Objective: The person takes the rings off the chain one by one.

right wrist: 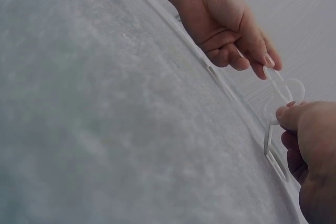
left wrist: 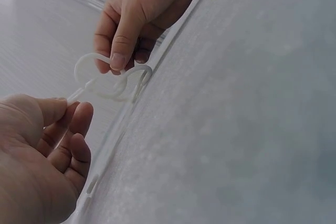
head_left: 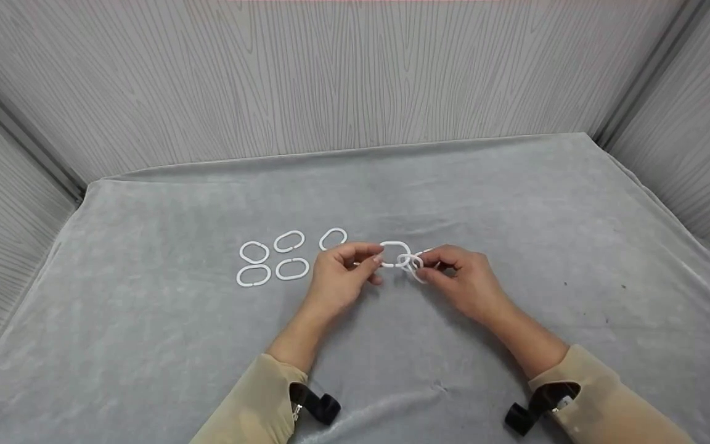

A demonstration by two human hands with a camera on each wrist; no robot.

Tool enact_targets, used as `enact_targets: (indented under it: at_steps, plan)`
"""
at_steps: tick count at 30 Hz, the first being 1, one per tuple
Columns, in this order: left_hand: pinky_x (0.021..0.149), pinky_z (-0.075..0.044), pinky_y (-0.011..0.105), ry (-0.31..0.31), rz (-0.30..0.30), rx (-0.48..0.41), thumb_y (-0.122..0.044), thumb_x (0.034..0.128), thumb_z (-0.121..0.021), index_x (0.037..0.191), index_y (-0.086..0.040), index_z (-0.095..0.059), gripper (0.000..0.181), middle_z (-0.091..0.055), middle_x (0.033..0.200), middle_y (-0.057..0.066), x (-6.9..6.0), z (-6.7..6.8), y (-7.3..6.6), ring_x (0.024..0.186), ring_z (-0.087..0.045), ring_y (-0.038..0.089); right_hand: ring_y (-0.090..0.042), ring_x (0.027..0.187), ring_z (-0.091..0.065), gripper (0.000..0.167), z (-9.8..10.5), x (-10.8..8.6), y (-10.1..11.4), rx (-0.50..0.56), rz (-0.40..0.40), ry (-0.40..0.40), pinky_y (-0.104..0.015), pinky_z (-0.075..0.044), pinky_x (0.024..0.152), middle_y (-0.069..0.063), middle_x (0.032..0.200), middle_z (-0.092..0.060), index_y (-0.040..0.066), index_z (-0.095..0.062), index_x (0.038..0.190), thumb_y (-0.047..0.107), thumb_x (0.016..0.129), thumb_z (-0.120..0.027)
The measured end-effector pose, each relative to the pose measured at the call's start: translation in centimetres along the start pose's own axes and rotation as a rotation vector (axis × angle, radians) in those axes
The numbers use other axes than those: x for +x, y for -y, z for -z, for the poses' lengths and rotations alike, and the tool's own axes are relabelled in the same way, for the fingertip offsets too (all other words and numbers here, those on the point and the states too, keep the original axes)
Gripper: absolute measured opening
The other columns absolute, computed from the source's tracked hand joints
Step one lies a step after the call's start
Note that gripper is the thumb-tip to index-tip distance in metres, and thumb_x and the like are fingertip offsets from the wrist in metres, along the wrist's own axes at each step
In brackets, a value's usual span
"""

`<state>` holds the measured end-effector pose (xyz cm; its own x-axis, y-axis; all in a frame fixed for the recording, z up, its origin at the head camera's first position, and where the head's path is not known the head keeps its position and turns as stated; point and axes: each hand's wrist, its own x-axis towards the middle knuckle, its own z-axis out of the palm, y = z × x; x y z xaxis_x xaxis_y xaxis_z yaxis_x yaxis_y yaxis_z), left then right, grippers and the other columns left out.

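Observation:
My left hand point(head_left: 341, 274) pinches the end of a white oval plastic link point(head_left: 395, 243) between thumb and fingers, just above the grey cloth. At its other end this link passes through a second white link point(head_left: 418, 275), which my right hand point(head_left: 467, 280) pinches between thumb and fingertips. In the left wrist view, another curved white link point(left wrist: 140, 68) hangs at the right fingertips, and the loops overlap there. How all of them join is partly hidden by the right hand point(right wrist: 323, 145).
Several loose white links, such as one at the far left point(head_left: 253, 243) and one at the back point(head_left: 289, 233), lie flat on the grey cloth point(head_left: 145, 339) left of my hands. The left hand partly covers one point(head_left: 333, 230). Wood-grain panels point(head_left: 342, 80) stand behind and at both sides.

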<state>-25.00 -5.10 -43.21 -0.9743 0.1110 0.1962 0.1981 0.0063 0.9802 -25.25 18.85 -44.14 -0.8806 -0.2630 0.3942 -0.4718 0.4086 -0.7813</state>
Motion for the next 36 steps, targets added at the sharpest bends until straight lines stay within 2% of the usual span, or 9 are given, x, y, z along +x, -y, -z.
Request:
enact_targets:
  at_steps: [7,13,17,36]
  plan:
    - [0.063,-0.059,0.028,0.005,-0.014,0.004,0.001,0.0953,-0.076,0.111,0.012,-0.075,0.019,-0.076,0.088,0.011,0.03,0.03,0.16,0.061,-0.071,0.013,-0.014,0.085,-0.068,0.013,-0.02,-0.03,0.13,0.012,0.008,0.014,-0.023,-0.053,0.075,0.006,0.092,-0.075,0.009,-0.082,0.104,0.009,0.091,-0.085]
    - [0.065,-0.061,0.030,0.011,-0.013,0.018,0.002,0.0948,-0.076,0.111,0.012,-0.075,0.019,-0.077,0.091,0.014,0.00,0.00,-0.03,0.062,-0.072,0.013,-0.014,0.085,-0.069,0.013,-0.04,-0.02,0.11,0.009,0.016,0.022,-0.024,-0.054,0.075,0.008,0.095,-0.077,0.013,-0.082,0.105,0.011,0.092,-0.084]
    - [0.065,-0.061,0.030,0.012,-0.007,0.028,0.002,0.0949,-0.076,0.111,0.011,-0.075,0.019,-0.078,0.091,0.014,-0.04,-0.04,-0.11,0.063,-0.072,0.013,-0.013,0.085,-0.069,0.013,-0.01,-0.06,0.17,0.006,0.018,0.029,-0.024,-0.054,0.075,0.008,0.097,-0.078,0.015,-0.082,0.105,0.013,0.093,-0.084]
    - [0.064,-0.060,0.030,0.018,-0.016,0.046,0.001,0.0952,-0.076,0.110,0.010,-0.076,0.018,-0.078,0.093,0.015,-0.07,-0.01,0.10,0.062,-0.071,0.014,-0.014,0.088,-0.070,0.013,0.10,-0.14,0.15,0.022,0.027,0.054,-0.022,-0.054,0.077,0.007,0.100,-0.078,0.015,-0.082,0.106,0.013,0.093,-0.084]
